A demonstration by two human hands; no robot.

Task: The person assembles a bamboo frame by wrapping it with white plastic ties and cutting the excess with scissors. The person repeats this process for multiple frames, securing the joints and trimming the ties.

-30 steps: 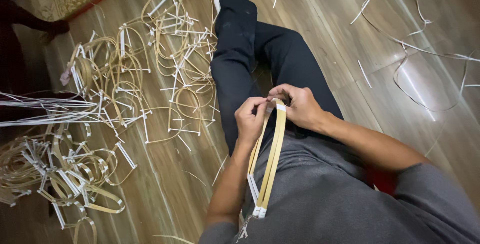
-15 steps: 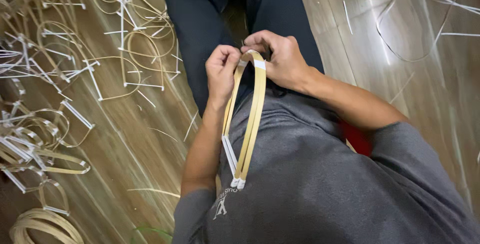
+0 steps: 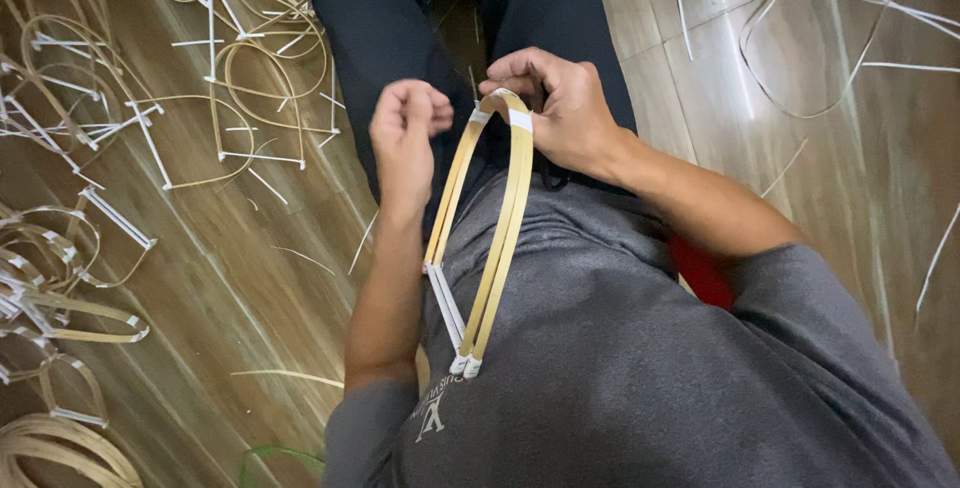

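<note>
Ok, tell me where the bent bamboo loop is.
Head view, centre: the bent bamboo loop hangs over the lap, its top held by the right hand, beside the left hand.

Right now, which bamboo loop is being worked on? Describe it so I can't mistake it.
Start at the grey shirt. On it lies a narrow bent bamboo strip loop, its white-taped bend pinched by the right hand. Unlike the loops on the floor, it is off the floor.

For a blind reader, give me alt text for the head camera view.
A seated person's right hand pinches the bent top of a bamboo strip loop over their lap, the left hand loosely closed just beside it. Similar finished loops lie scattered across the wooden floor.
</note>
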